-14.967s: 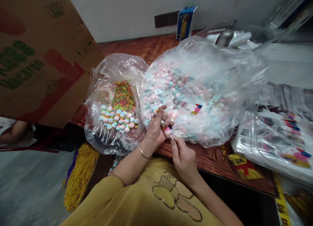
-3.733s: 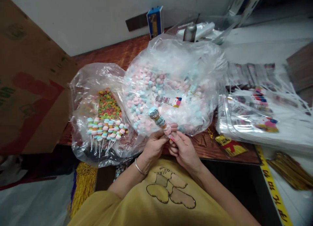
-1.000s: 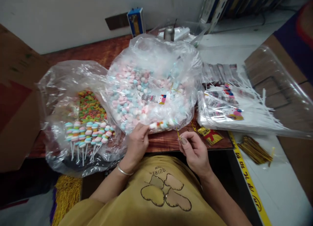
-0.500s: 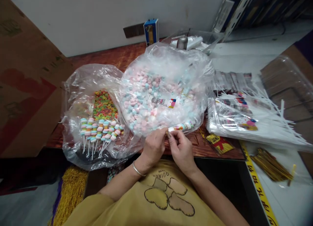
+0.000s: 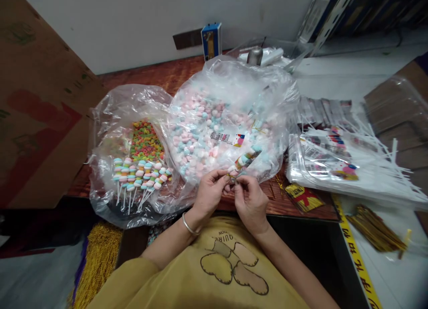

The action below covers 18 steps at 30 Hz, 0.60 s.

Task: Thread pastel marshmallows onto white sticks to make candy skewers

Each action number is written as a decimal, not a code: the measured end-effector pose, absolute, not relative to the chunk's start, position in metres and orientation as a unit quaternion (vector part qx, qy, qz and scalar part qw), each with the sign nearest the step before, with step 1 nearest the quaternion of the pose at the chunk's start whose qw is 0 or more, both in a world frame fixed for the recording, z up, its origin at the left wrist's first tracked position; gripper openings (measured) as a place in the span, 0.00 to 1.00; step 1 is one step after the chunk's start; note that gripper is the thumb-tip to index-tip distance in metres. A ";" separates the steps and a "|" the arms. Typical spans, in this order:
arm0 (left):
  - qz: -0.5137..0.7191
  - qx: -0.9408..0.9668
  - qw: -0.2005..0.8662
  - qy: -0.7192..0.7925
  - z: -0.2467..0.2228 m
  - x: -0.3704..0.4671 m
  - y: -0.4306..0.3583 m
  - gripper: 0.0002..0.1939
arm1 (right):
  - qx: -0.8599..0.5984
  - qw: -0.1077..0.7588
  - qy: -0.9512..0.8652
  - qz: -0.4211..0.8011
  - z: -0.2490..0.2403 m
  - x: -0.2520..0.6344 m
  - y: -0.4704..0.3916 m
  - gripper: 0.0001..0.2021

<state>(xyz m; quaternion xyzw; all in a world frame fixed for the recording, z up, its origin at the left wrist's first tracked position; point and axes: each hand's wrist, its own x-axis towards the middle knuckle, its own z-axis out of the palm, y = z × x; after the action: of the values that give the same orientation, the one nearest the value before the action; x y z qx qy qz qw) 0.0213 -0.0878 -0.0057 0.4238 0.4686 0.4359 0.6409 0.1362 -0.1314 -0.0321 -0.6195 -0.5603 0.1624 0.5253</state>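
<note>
Above the worktop's [image 5: 167, 72] front edge, the left hand [image 5: 210, 192] and right hand [image 5: 250, 202] are pinching a gold tie [image 5: 231, 175] at a bagged marshmallow skewer's [image 5: 245, 159] neck, seemingly not yet fastened, while bare skewers [image 5: 140, 174] are lying unbagged toward the front left corner.

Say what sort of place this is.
Probably a small sweet-packing workshop: a wrapped candy stick is held up, a large clear bag of loose pastel sweets lies on the table, and printed clear sleeves are piled to the right.
</note>
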 end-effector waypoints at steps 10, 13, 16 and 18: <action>0.423 0.252 0.779 0.387 -0.009 0.023 -0.081 0.21 | -0.483 0.524 -0.406 0.572 -0.019 0.162 -0.115 0.19; 0.437 0.268 0.765 0.391 -0.011 0.024 -0.081 0.21 | -0.493 0.505 -0.416 0.573 -0.016 0.165 -0.116 0.19; 0.435 0.278 0.758 0.399 -0.012 0.025 -0.081 0.21 | -0.520 0.508 -0.431 0.535 -0.015 0.163 -0.116 0.16; 0.427 0.283 0.760 0.400 -0.013 0.025 -0.081 0.21 | -0.532 0.506 -0.457 0.502 -0.015 0.161 -0.116 0.14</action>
<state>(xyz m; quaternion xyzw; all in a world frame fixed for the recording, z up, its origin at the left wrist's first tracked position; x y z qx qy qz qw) 0.0251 -0.0810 -0.0128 0.2829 0.4004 0.4272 0.7597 0.1614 -0.1156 -0.0149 -0.5323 -0.4574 0.5019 0.5055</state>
